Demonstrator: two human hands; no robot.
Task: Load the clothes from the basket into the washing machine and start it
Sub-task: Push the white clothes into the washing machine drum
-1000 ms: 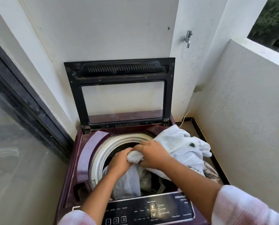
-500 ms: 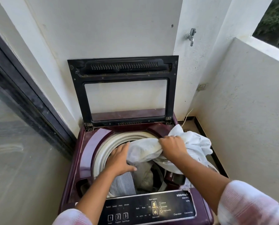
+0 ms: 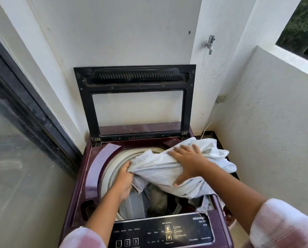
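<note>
Pushing the white cloth (image 3: pixel 167 172) down into the drum (image 3: pixel 110 172) of the washing machine (image 3: pixel 94 169) looks to be the step in hand. The cloth lies across the drum's mouth, over the darker clothes (image 3: pixel 156 196) already inside. A good part of it spills past the right grip (image 3: pixel 189 161) and over the machine's far right edge.

The left grip (image 3: pixel 123 183) grasps the bunched near end of the cloth, with the thumb on top and the fingers hidden beneath it. The right grip is released: its fingers (image 3: pixel 194 149) lie spread and flat, pressing on the cloth's middle, with the thumb at the lower fold.

To do this well, the left grip should probably lead its end down and toward the drum's centre. The right grip then needs to gather the loose fabric lying beyond it and sweep it inward. Pressing only on the middle will likely leave that tail hanging outside. Any fabric left on the rim could be caught when the raised lid (image 3: pixel 135 77) comes down.

The load looks fairly full, so it is better to spread it evenly than to pack it hard. The control panel (image 3: pixel 185 230) sits just below both wrists, for starting the machine afterwards. The basket is out of sight, so I cannot tell whether more clothes remain to be loaded.
</note>
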